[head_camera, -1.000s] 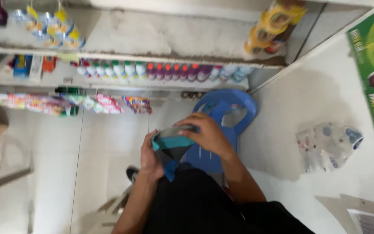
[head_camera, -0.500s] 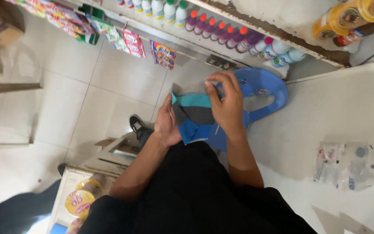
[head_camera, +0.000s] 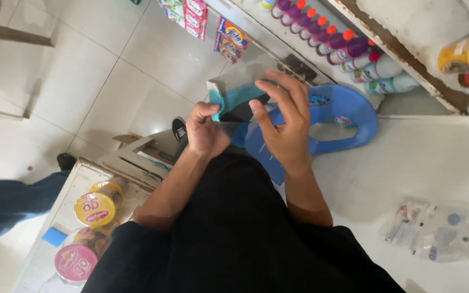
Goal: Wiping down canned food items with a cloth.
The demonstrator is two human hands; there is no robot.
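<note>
the flat teal-and-grey cardboard packet (head_camera: pixel 238 95) sat between both hands: the left hand (head_camera: pixel 206 130) pinched its lower edge under the thumb, while the right hand (head_camera: pixel 283 122) spread its fingers (head_camera: pixel 291 89) across the front.

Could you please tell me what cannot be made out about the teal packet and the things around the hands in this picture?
- Teal packet, head view: the right hand and left hand cover its lower part, so its full shape is hidden.
- Blue plastic chair, head view: its legs are hidden beneath the seat and the arms.
- Clear bag, head view: contents too small and blurred to identify.
- Yellow bottles, head view: cut off by the right edge.
</note>
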